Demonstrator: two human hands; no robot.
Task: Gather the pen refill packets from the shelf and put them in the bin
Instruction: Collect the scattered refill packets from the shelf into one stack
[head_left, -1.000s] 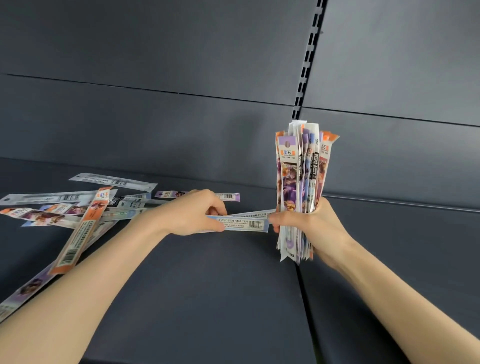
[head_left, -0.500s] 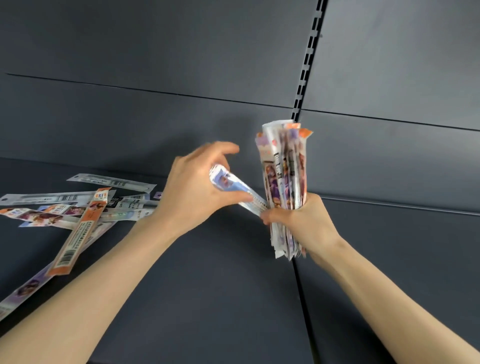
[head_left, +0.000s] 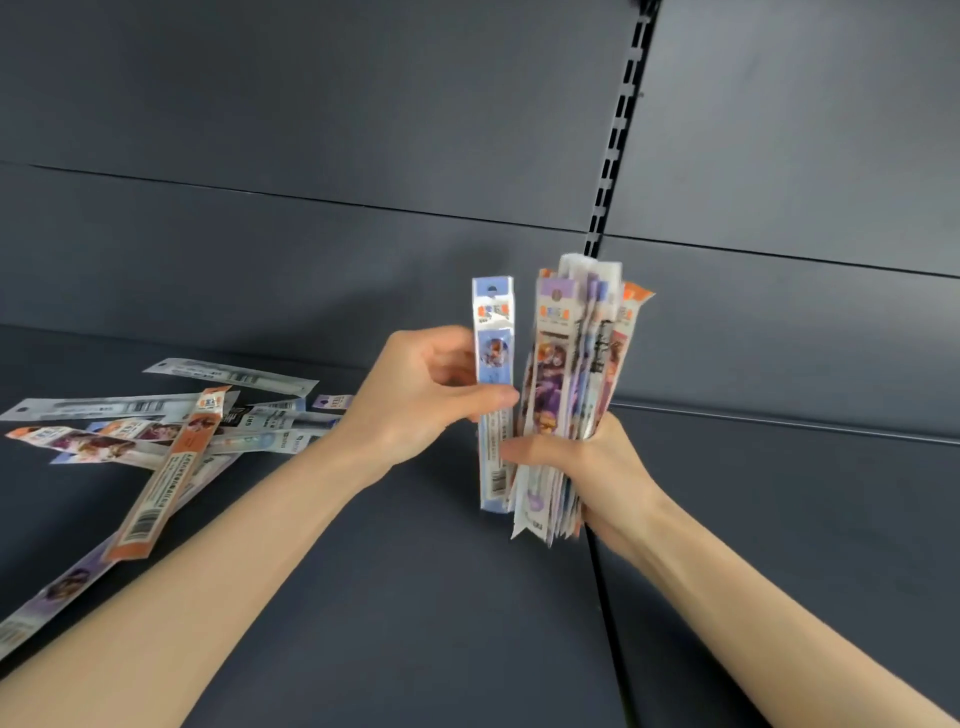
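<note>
My right hand (head_left: 587, 462) grips an upright bundle of pen refill packets (head_left: 576, 364) above the dark shelf. My left hand (head_left: 421, 400) pinches a single blue packet (head_left: 494, 332), held upright right beside the bundle's left side. Several more packets (head_left: 156, 431) lie scattered flat on the shelf at the left, with an orange one (head_left: 166, 478) lying across them. No bin is in view.
The dark grey shelf board (head_left: 415, 597) has a seam (head_left: 605, 597) running front to back under my right hand. Behind stands the grey back panel with a slotted upright rail (head_left: 618, 130).
My left hand has lifted the blue packet off the shelf, turned it upright and brought it against the bundle in my right hand. The bundle stayed upright.
</note>
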